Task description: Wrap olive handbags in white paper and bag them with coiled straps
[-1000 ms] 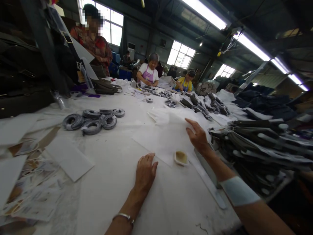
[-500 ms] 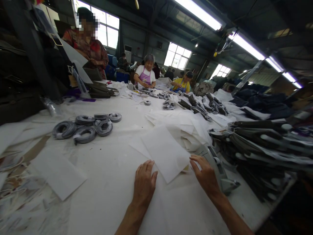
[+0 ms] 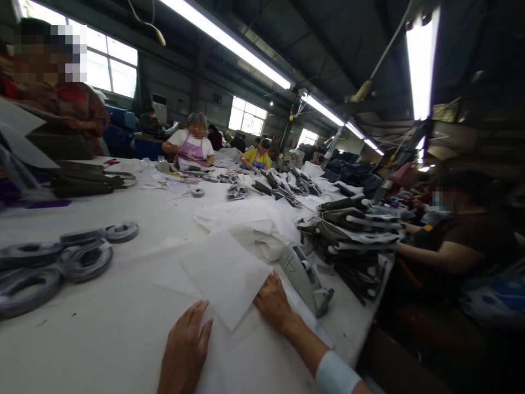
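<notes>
A thin white sheet (image 3: 227,273), like paper or a bag, lies at a slant on the table before me, over another pale sheet. My right hand (image 3: 275,300) has its fingers drawn together at the right edge of the top sheet and pinches it there. Left of the sheet's near corner, my left hand (image 3: 186,342) rests on the table with its fingers stretched out and thumb apart, holding nothing. Just beyond my right hand stands a grey-green tape dispenser (image 3: 303,279).
Grey coiled straps (image 3: 88,260) lie at the left. Loose white sheets (image 3: 246,216) spread behind the top sheet. Dark fabric pieces (image 3: 348,230) are heaped along the right edge. Co-workers sit or stand around the table, one person (image 3: 463,235) close at the right.
My view has swung right, so the table's things appear shifted left. My right hand's spread fingers have closed on the sheet's edge. The left hand stays open on the table.
</notes>
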Available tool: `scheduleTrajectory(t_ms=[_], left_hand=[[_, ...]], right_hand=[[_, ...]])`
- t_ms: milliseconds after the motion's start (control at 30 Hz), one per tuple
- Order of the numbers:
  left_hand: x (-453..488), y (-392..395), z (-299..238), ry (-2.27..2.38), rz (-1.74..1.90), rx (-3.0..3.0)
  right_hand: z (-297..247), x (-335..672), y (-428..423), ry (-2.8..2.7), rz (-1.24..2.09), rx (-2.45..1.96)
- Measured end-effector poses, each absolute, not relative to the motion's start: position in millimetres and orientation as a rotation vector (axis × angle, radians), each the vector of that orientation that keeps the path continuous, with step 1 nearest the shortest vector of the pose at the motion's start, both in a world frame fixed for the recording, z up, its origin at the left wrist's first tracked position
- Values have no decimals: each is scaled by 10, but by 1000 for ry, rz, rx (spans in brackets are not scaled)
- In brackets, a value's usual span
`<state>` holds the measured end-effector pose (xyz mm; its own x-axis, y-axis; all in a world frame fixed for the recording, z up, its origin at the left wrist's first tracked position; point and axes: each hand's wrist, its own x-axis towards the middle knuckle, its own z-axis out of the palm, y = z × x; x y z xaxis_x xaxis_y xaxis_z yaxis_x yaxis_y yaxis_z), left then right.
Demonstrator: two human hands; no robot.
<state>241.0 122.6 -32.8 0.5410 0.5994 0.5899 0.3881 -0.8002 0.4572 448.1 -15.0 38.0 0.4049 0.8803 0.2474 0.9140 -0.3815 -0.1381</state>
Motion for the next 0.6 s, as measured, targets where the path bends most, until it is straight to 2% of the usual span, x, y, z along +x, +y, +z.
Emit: scheduleTrajectory(t_ms=[133,333,600], left_hand=[[2419,1279,-376,786,1136,2503],[2423,1307,-396,748,1155,2481],[2429,1210,-371,836,1154,2443]], right_hand=[[427,4584,-132,-1585,-245,-2446],[508,4660,-328,-1317,-233,-2551],[706,4784,-625,-1111,-346,-2266]])
